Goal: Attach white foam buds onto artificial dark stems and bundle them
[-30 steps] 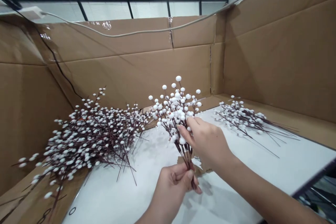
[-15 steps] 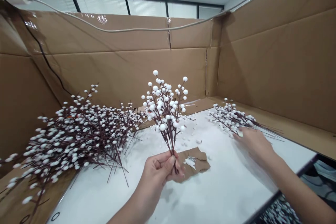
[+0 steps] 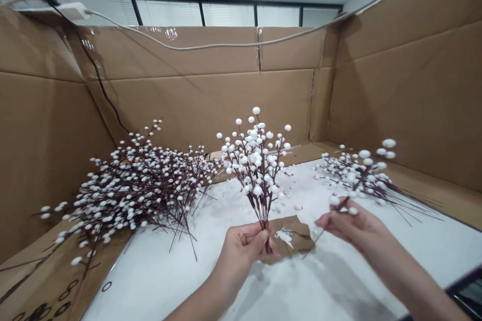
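My left hand [image 3: 244, 246] is closed round the stems of an upright bunch of white-berry sprigs [image 3: 256, 160], held above the white table [image 3: 169, 281]. My right hand [image 3: 348, 223] pinches a single white-berry sprig [image 3: 367, 168], lifted off the table and pointing up to the right. That sprig hangs just above a small pile of sprigs [image 3: 361, 180] lying at the right. A torn scrap of cardboard [image 3: 295, 235] lies on the table between my hands.
A large heap of berry sprigs [image 3: 128, 190] covers the table's left side and spills onto cardboard. Cardboard walls [image 3: 211, 100] enclose the table on three sides. A cable [image 3: 226, 45] runs along their top. Loose white beads lie scattered near the back.
My right hand left the bunch, reached to the small pile on the right, and now has lifted one sprig from it back toward the bunch. My left hand kept holding the bunch.
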A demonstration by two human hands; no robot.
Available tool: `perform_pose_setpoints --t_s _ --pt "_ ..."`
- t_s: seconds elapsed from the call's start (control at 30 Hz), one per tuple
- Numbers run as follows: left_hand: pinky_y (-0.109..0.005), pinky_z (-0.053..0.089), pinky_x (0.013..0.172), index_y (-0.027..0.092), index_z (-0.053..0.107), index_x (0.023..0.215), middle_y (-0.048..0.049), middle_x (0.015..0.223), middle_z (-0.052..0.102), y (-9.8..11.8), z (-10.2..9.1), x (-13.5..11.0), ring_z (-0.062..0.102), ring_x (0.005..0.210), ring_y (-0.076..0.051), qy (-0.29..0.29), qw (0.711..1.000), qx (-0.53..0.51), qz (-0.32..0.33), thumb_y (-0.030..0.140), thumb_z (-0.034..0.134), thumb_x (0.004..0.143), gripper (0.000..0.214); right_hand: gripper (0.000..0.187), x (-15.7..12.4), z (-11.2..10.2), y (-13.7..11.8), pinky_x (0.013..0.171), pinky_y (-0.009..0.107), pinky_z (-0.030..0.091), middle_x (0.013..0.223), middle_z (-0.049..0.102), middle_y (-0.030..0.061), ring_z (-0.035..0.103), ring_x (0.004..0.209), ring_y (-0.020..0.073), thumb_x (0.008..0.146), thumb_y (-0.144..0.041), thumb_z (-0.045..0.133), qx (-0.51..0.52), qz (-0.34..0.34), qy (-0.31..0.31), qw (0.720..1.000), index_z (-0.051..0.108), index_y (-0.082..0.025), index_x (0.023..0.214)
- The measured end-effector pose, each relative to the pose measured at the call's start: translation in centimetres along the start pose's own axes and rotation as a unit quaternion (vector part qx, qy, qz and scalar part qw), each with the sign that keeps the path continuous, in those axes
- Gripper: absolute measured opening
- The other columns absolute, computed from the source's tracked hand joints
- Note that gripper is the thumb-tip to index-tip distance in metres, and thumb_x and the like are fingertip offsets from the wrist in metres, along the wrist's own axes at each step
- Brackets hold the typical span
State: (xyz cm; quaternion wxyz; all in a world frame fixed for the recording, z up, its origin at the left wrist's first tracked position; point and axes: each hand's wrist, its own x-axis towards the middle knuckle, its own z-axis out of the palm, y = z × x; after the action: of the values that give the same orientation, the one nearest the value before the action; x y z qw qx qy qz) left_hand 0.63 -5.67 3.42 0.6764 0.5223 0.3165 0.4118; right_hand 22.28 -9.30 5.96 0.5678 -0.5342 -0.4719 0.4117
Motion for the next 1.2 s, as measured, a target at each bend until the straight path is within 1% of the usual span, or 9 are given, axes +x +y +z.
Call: perform_pose_setpoints --t_s 0.1,0.13,0.2,0.3,0.4,0.6,0.8,1.0,1.2 --pt "-0.027 0.045 0.064 0.009 0.064 0.065 -0.0033 0.06 0.058 -0.1 0.3 -0.3 0.054 0.058 -0.012 -0.03 0.999 0.017 0.01 0.043 0.061 0.07 0.034 0.021 -1.4 3.9 -1.0 0.068 0.032 0.052 0.066 0.068 0.0011 0.065 0.064 0.0175 0.072 -0.036 0.063 0.057 0.005 -0.156 0.986 0.049 -0.02 0.075" --pt "-0.027 0.044 0.064 0.009 0.064 0.065 -0.0032 0.06 0.058 -0.1 0.5 -0.4 0.053 0.058 -0.012 -0.038 0.999 0.019 0.015 0.043 0.061 0.071 0.035 0.018 -1.4 4.8 -1.2 0.065 0.031 0.051 0.064 0.067 -0.0006 0.065 0.061 0.017 0.074 -0.034 0.06 0.063 -0.003 -0.186 0.981 0.049 -0.02 0.076" --pt "-0.026 0.043 0.063 0.01 0.063 0.062 -0.0035 0.058 0.057 -0.1 0.7 -0.6 0.053 0.057 -0.012 -0.046 0.998 0.026 0.015 0.045 0.061 0.07 0.036 0.013 -1.1 5.7 -1.5 0.06 0.029 0.05 0.061 0.064 -0.003 0.063 0.057 0.0155 0.076 -0.03 0.059 0.049 -0.022 -0.201 0.978 0.049 -0.02 0.074" --pt "-0.026 0.042 0.06 0.01 0.062 0.059 -0.005 0.057 0.059 -0.2 0.9 -0.8 0.053 0.056 -0.013 -0.044 0.998 0.036 0.008 0.049 0.062 0.067 0.04 0.014 -0.7 6.2 -1.6 0.053 0.026 0.048 0.063 0.063 -0.0027 0.061 0.056 0.015 0.073 -0.03 0.06 0.014 -0.029 -0.15 0.988 0.051 -0.02 0.07" --pt "-0.025 0.041 0.058 0.01 0.062 0.06 -0.0047 0.056 0.059 -0.2 1.1 -0.9 0.054 0.054 -0.013 -0.041 0.999 0.031 0.009 0.051 0.064 0.064 0.041 0.014 -0.8 6.2 -1.8 0.055 0.027 0.048 0.066 0.063 -0.0005 0.061 0.062 0.0168 0.072 -0.033 0.059 -0.017 -0.041 -0.103 0.994 0.055 -0.019 0.071" --pt "-0.025 0.043 0.058 0.011 0.062 0.06 -0.0032 0.057 0.057 -0.3 1.3 -1.0 0.055 0.054 -0.013 -0.05 0.998 0.034 0.009 0.05 0.063 0.065 0.04 0.011 -1.2 6.5 -2.3 0.05 0.024 0.044 0.063 0.059 -0.001 0.055 0.057 0.0149 0.069 -0.03 0.057 -0.108 -0.093 -0.007 0.99 0.058 -0.019 0.07" --pt "-0.026 0.043 0.059 0.011 0.062 0.062 -0.0038 0.057 0.058 -0.4 1.6 -1.1 0.054 0.054 -0.013 -0.038 0.998 0.034 0.028 0.05 0.062 0.066 0.039 0.013 -0.8 7.1 -1.8 0.052 0.022 0.045 0.067 0.064 -0.0023 0.057 0.056 0.0136 0.072 -0.024 0.052 -0.148 -0.132 0.038 0.979 0.062 -0.023 0.081" --pt "-0.026 0.043 0.061 0.012 0.062 0.059 -0.0037 0.058 0.058 0.0 1.8 -1.1 0.055 0.057 -0.015 -0.006 0.997 0.069 0.041 0.047 0.062 0.067 0.037 0.011 -1.0 7.9 -0.9 0.051 0.022 0.044 0.072 0.064 -0.0021 0.057 0.056 0.0133 0.078 -0.028 0.048 -0.203 -0.181 0.091 0.958 0.057 -0.025 0.084" --pt "-0.026 0.041 0.059 0.012 0.059 0.056 -0.0018 0.056 0.053 -0.3 1.7 -1.0 0.053 0.053 -0.013 -0.02 0.999 0.029 0.021 0.05 0.063 0.065 0.039 0.014 -1.2 8.3 -0.3 0.052 0.022 0.045 0.068 0.062 -0.0021 0.057 0.057 0.0133 0.08 -0.033 0.049 -0.228 -0.206 0.126 0.943 0.049 -0.023 0.07"
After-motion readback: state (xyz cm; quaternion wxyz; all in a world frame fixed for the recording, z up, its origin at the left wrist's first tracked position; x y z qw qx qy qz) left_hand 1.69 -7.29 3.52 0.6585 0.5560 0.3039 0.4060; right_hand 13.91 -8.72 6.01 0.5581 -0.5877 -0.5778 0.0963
